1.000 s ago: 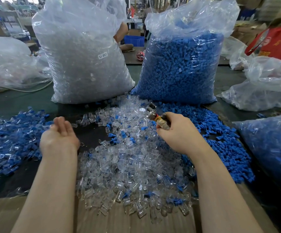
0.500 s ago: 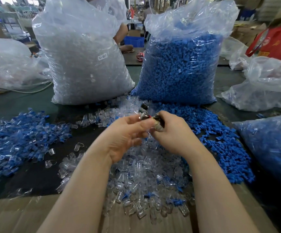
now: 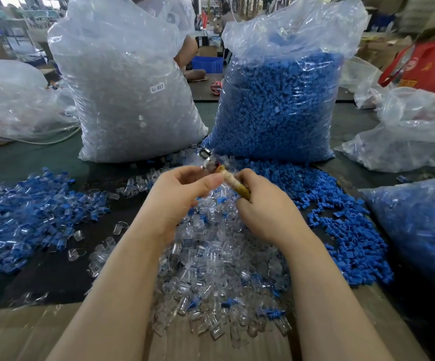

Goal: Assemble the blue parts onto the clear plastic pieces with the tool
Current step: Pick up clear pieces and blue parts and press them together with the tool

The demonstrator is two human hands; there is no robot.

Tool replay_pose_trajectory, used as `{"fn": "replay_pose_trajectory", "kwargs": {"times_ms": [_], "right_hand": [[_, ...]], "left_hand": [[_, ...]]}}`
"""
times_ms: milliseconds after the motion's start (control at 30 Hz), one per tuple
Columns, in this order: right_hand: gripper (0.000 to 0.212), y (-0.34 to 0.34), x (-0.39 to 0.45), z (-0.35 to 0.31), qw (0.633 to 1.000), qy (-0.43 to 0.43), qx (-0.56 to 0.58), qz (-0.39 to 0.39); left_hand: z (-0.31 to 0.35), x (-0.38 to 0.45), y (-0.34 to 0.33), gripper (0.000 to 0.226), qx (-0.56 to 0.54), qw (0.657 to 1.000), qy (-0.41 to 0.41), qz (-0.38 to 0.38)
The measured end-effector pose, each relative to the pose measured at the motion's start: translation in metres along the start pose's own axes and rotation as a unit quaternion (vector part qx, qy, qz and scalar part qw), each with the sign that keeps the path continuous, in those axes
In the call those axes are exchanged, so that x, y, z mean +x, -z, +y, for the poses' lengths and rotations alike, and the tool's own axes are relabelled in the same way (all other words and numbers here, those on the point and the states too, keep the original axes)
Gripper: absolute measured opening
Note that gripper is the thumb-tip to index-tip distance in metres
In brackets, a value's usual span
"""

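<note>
Right hand (image 3: 268, 212) curled round the tool (image 3: 233, 182), gripping its yellowish handle, metal tip (image 3: 207, 164) pointing far and left. Left hand (image 3: 182, 194) raised just beside it, fingers curled toward the tip, thumb lying along the handle's far end; whether a small part sits pinched there, cannot tell. Both hands held above the clear pieces (image 3: 211, 269), a loose heap spread across the near middle of the table (image 3: 28, 157), a few blue bits mixed in. Loose blue parts (image 3: 341, 222) heaped to the right, reaching from the far bag down toward the near edge. Mixed pile (image 3: 21, 209) of blue and clear items at left, well apart from the hands. Far behind: clear bag (image 3: 133, 95) labelled SJ-017 on the left, blue bag (image 3: 276, 100) on the right, standing side by side. Cardboard (image 3: 15, 332) along the near edge, under the forearms.
</note>
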State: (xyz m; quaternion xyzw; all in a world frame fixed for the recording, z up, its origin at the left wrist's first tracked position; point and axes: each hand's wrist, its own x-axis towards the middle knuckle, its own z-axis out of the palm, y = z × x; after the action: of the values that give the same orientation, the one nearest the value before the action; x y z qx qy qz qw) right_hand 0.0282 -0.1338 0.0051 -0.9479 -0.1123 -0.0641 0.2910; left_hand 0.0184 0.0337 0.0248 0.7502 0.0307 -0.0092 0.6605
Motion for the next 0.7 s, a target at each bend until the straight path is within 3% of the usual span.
{"fn": "replay_pose_trajectory", "kwargs": {"times_ms": [100, 167, 233, 300, 433, 600, 700], "right_hand": [[0.007, 0.003, 0.001, 0.01, 0.994, -0.088, -0.002, 0.063], [0.008, 0.005, 0.001, 0.019, 0.982, -0.163, 0.006, 0.098], [0.013, 0.006, 0.001, 0.028, 0.968, -0.224, -0.021, 0.114], [0.022, 0.006, -0.001, 0.032, 0.951, -0.279, -0.07, 0.11], [0.036, 0.003, -0.004, 0.036, 0.93, -0.345, -0.101, 0.075], [0.016, 0.002, -0.003, 0.035, 0.936, -0.323, -0.126, 0.066], [0.016, 0.0, -0.004, 0.034, 0.944, -0.304, -0.121, 0.052]], "left_hand": [[-0.011, 0.01, 0.018, 0.036, 0.234, 0.968, -0.011, 0.087], [-0.017, 0.013, 0.029, 0.05, 0.425, 0.896, 0.028, 0.126], [-0.021, 0.013, 0.031, 0.061, 0.548, 0.823, 0.087, 0.125], [-0.024, 0.013, 0.029, 0.067, 0.581, 0.795, 0.145, 0.102], [-0.029, 0.017, 0.029, 0.06, 0.547, 0.818, 0.17, 0.056], [-0.03, 0.018, 0.026, 0.035, 0.451, 0.887, 0.086, 0.041], [-0.033, 0.018, 0.024, 0.022, 0.392, 0.918, 0.042, 0.04]]}}
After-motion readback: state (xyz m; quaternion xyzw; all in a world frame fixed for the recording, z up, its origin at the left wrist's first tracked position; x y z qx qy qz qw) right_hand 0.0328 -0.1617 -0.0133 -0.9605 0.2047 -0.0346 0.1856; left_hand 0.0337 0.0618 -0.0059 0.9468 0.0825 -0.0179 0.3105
